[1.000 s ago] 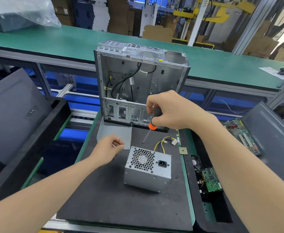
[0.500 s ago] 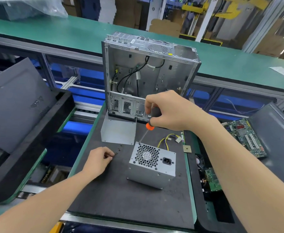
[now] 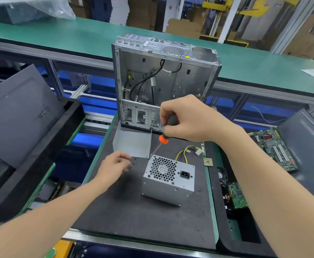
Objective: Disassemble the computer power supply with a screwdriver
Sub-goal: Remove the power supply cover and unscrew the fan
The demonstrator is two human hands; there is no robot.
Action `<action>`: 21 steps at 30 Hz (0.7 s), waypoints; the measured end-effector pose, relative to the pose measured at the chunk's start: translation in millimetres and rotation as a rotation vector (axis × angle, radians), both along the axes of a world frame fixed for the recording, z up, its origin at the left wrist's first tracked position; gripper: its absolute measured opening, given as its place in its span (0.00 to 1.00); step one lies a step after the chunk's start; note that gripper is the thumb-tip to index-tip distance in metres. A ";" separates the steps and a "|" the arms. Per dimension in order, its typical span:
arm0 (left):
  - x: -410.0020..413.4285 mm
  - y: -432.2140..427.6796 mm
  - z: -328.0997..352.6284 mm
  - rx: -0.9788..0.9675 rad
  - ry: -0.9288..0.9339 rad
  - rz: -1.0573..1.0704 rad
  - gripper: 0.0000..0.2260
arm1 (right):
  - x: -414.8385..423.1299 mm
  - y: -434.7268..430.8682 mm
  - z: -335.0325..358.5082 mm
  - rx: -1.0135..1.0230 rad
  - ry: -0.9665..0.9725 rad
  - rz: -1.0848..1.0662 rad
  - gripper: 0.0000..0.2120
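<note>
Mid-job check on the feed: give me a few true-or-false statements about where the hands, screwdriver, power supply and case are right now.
1. The right hand grips the screwdriver. True.
2. The power supply sits inside the case. False: it stands on the black mat in front of the case.
3. The screwdriver's tip is near the power supply's top left corner. True.
4. The left hand rests on the power supply. False: it is over the mat to its left, beside small loose screws.
5. The case lies flat. False: it stands upright, open side facing the camera.
</note>
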State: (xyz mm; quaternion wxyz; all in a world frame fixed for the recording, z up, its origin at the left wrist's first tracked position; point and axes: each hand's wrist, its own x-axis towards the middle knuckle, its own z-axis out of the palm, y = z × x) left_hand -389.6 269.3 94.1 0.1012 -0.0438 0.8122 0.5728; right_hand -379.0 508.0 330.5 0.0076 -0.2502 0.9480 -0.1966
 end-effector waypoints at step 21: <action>23.9 26.5 36.0 0.228 -0.260 -0.315 0.19 | 11.5 -12.0 -3.2 0.059 -0.064 0.039 0.04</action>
